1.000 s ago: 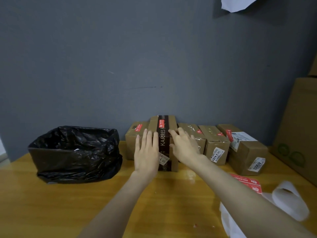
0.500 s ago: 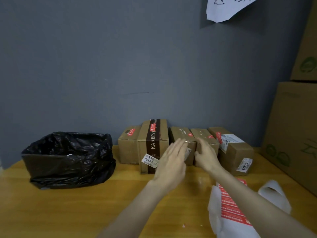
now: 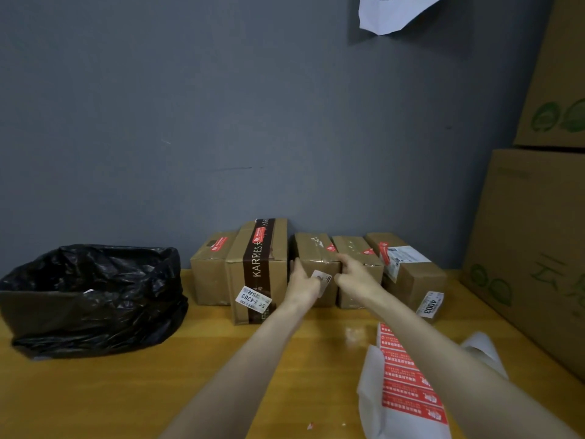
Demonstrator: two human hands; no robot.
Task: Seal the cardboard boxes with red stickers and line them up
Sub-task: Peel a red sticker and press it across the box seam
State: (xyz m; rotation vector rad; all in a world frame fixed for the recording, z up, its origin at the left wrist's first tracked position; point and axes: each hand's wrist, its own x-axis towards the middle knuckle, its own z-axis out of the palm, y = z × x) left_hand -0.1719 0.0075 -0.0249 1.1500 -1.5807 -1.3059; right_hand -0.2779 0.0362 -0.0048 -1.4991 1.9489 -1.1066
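Several cardboard boxes stand in a row against the grey wall, each with a red sticker on top: a small box (image 3: 209, 270), a taller KARRIES-taped box (image 3: 257, 274), a third box (image 3: 315, 250), a fourth box (image 3: 356, 250) and a fifth box (image 3: 411, 277). My left hand (image 3: 303, 286) lies against the third box's front left edge, with its fingers in the gap beside the taped box. My right hand (image 3: 354, 277) touches that box's front right corner, index finger on the top edge. A sheet of red stickers (image 3: 408, 384) lies on the table at the lower right.
A box lined with a black bag (image 3: 91, 296) sits at the left on the wooden table (image 3: 142, 394). Large stacked cartons (image 3: 535, 242) wall off the right side. White backing paper (image 3: 486, 350) lies by the sticker sheet. A paper (image 3: 395, 11) hangs on the wall.
Both hands have left the KARRIES-taped box and moved right to the third box. My view has shifted right, so the large cartons and the sticker sheet show more.
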